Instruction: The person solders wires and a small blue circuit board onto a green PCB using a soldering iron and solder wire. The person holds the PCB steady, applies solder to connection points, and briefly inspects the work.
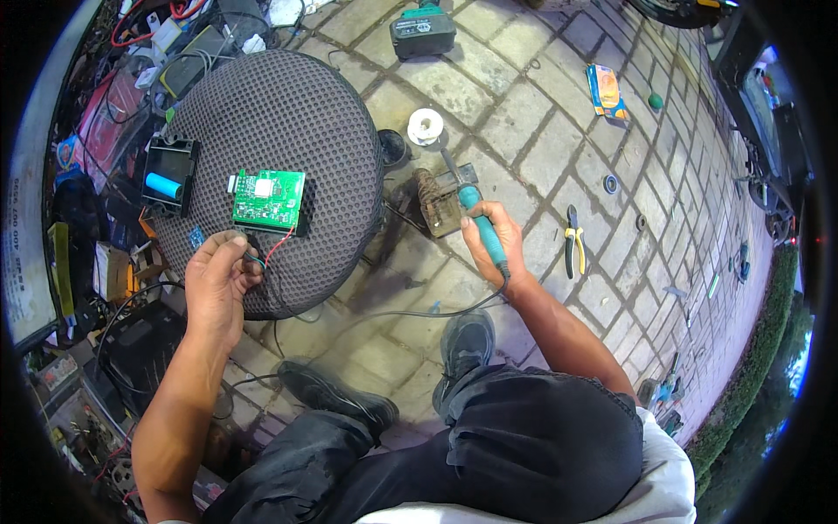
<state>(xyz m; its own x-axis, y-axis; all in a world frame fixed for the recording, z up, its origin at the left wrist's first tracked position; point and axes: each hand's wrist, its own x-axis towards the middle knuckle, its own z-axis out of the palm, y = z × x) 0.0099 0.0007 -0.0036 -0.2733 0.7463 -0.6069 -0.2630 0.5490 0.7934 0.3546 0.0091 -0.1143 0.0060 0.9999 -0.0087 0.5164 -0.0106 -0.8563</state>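
A green circuit board (278, 208) lies on the round, dimpled black stool (327, 122), with thin red and dark wires running from its lower edge. My left hand (218, 271) is at the stool's near edge, thumb and fingers pinched on those wires. Beside these fingers lies a small blue circuit board (197, 237). My right hand (497, 240) grips the teal handle of a soldering iron (478, 214) out to the right of the stool. Its tip points away from me, over a rusty soldering iron stand (447, 218) on the paving.
A black tray holding a blue cylindrical battery (164, 185) rests on the stool's left side. Beyond the stand is a solder spool (425, 127). Pliers (573, 243), a tape roll (610, 183) and a power tool battery (422, 35) lie on the bricks. Clutter fills the left; the iron's cord crosses by my shoes.
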